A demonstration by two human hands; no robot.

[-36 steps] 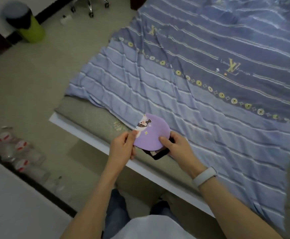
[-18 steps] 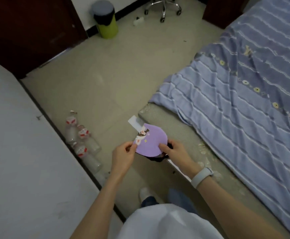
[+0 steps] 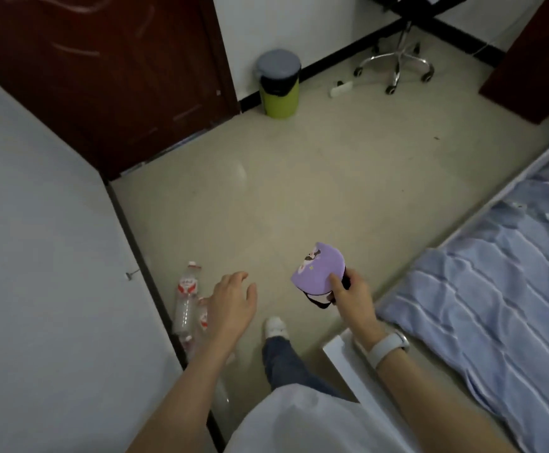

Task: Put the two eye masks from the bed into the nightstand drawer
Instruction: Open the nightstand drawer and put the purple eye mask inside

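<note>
Right hand (image 3: 353,297): grip closed on the purple eye mask (image 3: 319,269), thumb pressed on its front face, other fingers behind it. Mask held in the air over the floor (image 3: 266,197), just off the corner of the bed (image 3: 482,308). Cartoon print faces up and to the left; a black strap (image 3: 315,300) loops out below the mask, under the thumb. Only one mask can be made out; whether a second sits behind it cannot be told. White wristband (image 3: 387,348) on the right wrist, over the white bed frame corner (image 3: 341,354).

Left hand (image 3: 232,305): grip open, fingers spread and loosely curled, palm down, holding nothing. It hangs well apart from the mask, on the side away from the bed, above clear plastic bottles (image 3: 186,302) with red labels lying on the floor along the dark skirting.

Bed carries a blue striped sheet, rumpled. Far from the bed, across the floor: green bin (image 3: 279,86) with grey lid beside a dark red door (image 3: 103,70); office chair base (image 3: 395,65) with castors beyond. One shoe (image 3: 274,326) and a jeans leg between the two forearms.
</note>
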